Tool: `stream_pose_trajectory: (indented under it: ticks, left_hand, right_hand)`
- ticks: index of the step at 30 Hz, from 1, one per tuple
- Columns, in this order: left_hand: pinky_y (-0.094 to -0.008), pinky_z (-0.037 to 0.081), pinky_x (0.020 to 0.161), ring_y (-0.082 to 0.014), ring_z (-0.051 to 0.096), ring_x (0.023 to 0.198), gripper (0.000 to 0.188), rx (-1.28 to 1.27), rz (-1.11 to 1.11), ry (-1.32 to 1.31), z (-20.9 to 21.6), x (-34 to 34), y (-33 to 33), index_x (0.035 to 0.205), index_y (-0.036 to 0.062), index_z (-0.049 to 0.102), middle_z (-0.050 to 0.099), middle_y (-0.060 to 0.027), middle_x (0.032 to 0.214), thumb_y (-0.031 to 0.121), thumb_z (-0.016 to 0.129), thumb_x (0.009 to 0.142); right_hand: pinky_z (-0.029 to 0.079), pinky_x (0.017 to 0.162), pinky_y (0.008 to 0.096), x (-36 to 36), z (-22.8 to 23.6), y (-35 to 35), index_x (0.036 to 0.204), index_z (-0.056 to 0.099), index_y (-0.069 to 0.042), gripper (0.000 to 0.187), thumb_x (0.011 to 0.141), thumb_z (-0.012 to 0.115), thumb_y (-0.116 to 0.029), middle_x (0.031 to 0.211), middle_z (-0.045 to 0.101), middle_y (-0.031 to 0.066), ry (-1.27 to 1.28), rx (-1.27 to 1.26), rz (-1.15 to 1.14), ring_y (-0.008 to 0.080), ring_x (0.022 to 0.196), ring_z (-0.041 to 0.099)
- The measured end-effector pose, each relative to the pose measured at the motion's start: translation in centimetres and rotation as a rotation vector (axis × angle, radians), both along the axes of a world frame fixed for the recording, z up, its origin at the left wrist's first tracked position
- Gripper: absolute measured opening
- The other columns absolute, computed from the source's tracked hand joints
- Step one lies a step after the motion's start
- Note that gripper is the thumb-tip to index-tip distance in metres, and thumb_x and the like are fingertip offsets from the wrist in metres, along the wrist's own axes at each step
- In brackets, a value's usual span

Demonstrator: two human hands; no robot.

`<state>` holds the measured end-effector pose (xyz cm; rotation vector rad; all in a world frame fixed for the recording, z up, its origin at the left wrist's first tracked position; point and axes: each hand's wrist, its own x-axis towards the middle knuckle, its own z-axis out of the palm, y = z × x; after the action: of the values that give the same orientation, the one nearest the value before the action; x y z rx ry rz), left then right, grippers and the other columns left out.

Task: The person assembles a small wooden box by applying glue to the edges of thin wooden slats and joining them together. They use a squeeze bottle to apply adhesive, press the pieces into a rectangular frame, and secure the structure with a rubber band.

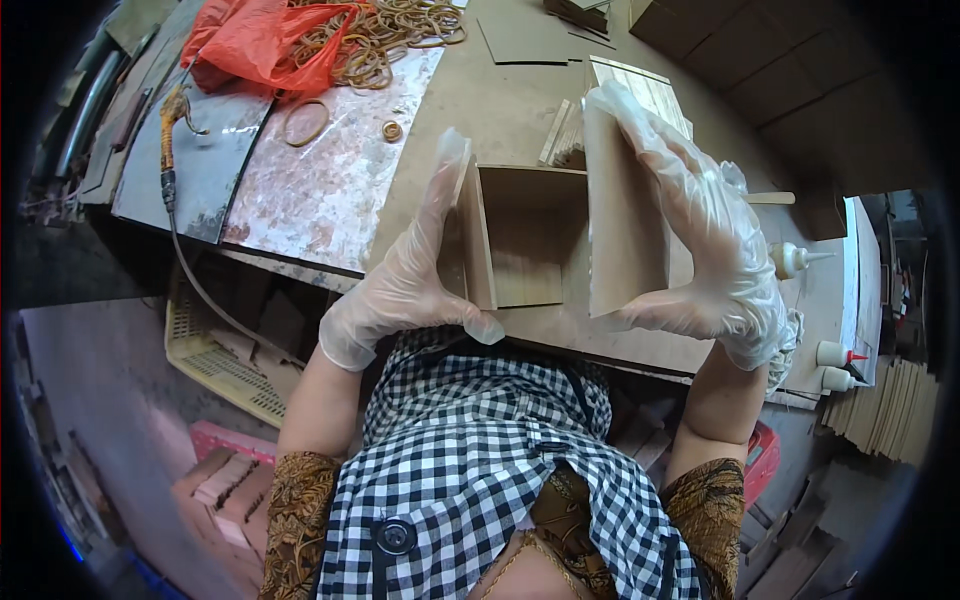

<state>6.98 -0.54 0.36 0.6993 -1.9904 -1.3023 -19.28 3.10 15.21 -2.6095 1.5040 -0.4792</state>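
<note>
Between my hands is a small open wooden box (530, 283), its inside facing up toward me at the front edge of the bench. My left hand (405, 275), in a thin see-through glove, grips the box's left wall, with the thumb at its near corner. My right hand (715, 255), gloved alike, holds a thin wooden panel (625, 220) by its outer face, fingers at the far end and thumb at the near end. The panel stands tilted at the box's right side; whether they touch cannot be told. Behind it lies a stack of wooden strips (566, 133).
Rubber bands (395, 45) spill from a red plastic bag (265, 45) at the far left. A corded tool with an orange handle (168, 135) lies nearby. Glue bottles (790, 261) and a brush-like wooden handle (770, 198) are on the right. A yellow crate (215, 365) stands below the bench.
</note>
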Motion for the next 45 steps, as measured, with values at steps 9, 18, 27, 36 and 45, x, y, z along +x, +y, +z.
stream_pose_trajectory:
  ticks: [9, 18, 27, 36, 45]
  left_hand:
    - [-0.0355, 0.017, 0.117, -0.0281, 0.012, 0.146, 0.138, -0.002, 0.020, -0.034, -1.1, 0.1, -0.2, 0.151, 0.0046, -0.003, 0.008, -0.0195, 0.157, 0.025, 0.092, 0.054]
    - [-0.0367, 0.021, 0.116, -0.0316, 0.022, 0.143, 0.133, -0.056, 0.035, -0.010, -1.2, -0.2, -0.4, 0.151, 0.0025, 0.002, 0.018, -0.0216, 0.154, 0.022, 0.090, 0.053]
    - [-0.0371, 0.012, 0.118, -0.0290, 0.006, 0.147, 0.131, -0.011, -0.064, 0.080, -1.1, 0.1, -1.0, 0.151, 0.0039, 0.000, 0.004, -0.0178, 0.159, 0.018, 0.087, 0.054]
    - [-0.0377, 0.012, 0.118, -0.0297, 0.008, 0.147, 0.130, -0.005, -0.085, 0.100, -0.5, 0.0, -1.2, 0.151, 0.0039, -0.001, 0.005, -0.0168, 0.159, 0.021, 0.085, 0.056]
    - [-0.0370, 0.016, 0.118, -0.0301, 0.012, 0.146, 0.131, -0.028, -0.056, 0.038, -0.4, 0.1, -0.9, 0.152, 0.0050, -0.001, 0.006, -0.0160, 0.159, 0.017, 0.086, 0.055]
  right_hand:
    - [0.034, 0.105, 0.0463, 0.2, -1.0, -1.3, 0.139, 0.044, -0.001, 0.109, 0.060, 0.069, -0.073, 0.138, 0.047, 0.0230, 0.028, 0.061, 0.048, 0.0408, 0.128, 0.046]
    - [0.033, 0.105, 0.0472, 0.6, -1.3, -1.8, 0.137, 0.046, 0.001, 0.109, 0.060, 0.068, -0.073, 0.137, 0.048, 0.0235, 0.001, 0.048, 0.125, 0.0401, 0.129, 0.045]
    - [0.033, 0.106, 0.0471, 1.7, -1.0, -2.1, 0.135, 0.050, 0.001, 0.109, 0.059, 0.063, -0.076, 0.138, 0.049, 0.0207, 0.162, 0.012, 0.140, 0.0406, 0.127, 0.047]
    - [0.035, 0.106, 0.0446, 2.2, -1.0, -2.5, 0.134, 0.050, 0.001, 0.109, 0.058, 0.064, -0.075, 0.137, 0.050, 0.0208, 0.172, 0.041, 0.145, 0.0390, 0.127, 0.048]
    - [0.035, 0.106, 0.0442, 2.7, -1.3, -2.6, 0.136, 0.048, 0.002, 0.108, 0.059, 0.066, -0.071, 0.138, 0.049, 0.0206, 0.156, 0.079, 0.164, 0.0384, 0.128, 0.047]
